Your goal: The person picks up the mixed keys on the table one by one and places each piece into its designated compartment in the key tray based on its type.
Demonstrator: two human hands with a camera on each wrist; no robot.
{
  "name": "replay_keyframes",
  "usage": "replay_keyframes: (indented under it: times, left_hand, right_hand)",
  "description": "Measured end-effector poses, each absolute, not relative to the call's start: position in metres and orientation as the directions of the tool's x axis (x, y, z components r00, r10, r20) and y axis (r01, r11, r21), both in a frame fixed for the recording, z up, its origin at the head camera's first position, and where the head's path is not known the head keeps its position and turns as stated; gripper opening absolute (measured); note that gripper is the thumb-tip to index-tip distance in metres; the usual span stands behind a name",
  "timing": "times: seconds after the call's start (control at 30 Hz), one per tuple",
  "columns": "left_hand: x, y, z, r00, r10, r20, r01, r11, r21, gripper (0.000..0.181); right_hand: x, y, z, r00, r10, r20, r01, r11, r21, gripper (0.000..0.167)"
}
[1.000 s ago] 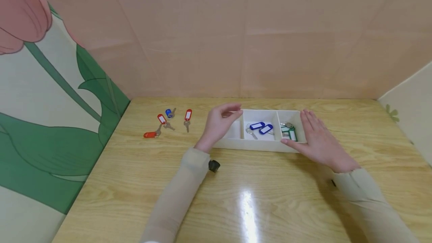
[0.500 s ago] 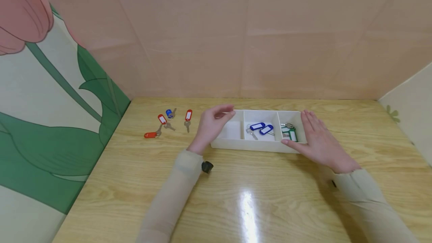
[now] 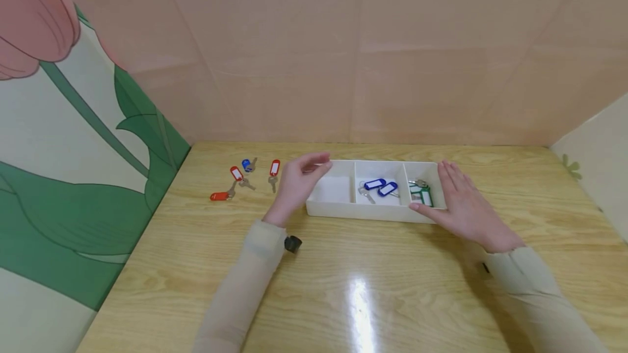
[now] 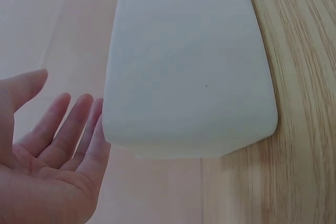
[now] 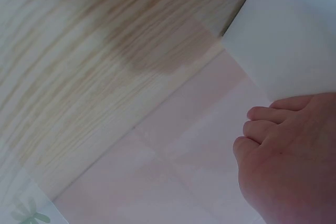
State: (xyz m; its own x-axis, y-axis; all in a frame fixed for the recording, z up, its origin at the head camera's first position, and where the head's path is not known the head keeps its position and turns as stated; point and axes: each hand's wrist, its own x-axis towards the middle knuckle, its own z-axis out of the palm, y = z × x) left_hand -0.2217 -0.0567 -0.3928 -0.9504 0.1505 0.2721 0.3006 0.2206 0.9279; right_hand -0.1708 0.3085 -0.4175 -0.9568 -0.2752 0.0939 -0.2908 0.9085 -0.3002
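- Plainly, the white box (image 3: pixel 370 211) lies lengthwise from side to side, between the hands.
- At its left end, the left hand (image 3: pixel 294 189) bends loosely, holding nothing, nearer the red-tagged key (image 3: pixel 274 170) left of the box.
- The right hand (image 3: pixel 463 208) rests straight-fingered along the box's right end, thumb at its front rim.

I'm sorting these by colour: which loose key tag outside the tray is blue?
The blue tag, third from left in the head view; the other three loose tags are red.
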Motion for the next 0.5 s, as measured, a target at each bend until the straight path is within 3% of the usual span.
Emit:
replay_keyframes:
  times: [0.5]
  left_hand:
    - [-0.219,-0.072,-0.395,-0.951,0.118,0.285,0.307,0.258,0.916,0.028]
  right_hand:
    - [-0.171,0.309,-0.417,-0.958,-0.274,0.084,-0.286,0.910,-0.299,0.114]
